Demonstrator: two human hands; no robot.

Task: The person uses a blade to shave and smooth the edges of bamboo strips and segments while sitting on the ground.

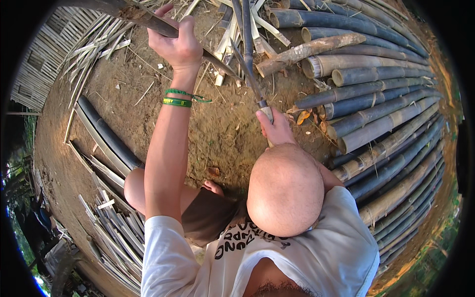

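Head view has the right hand clamped round the pale handle of a long knife with a narrow dark metal blade, its tip slanting leftward and away from the body. Left of the knife, the left hand is wrapped about a long brown bamboo length. That bamboo's long axis slants from well left of the knife toward the blade, so its free end lies just left of the metal; whether they touch, I cannot tell. In the picture, the right hand looks nearer that end. Around the knife's tip lie pale flat bamboo strips; right of the knife, a row of round dark and tan bamboo poles.
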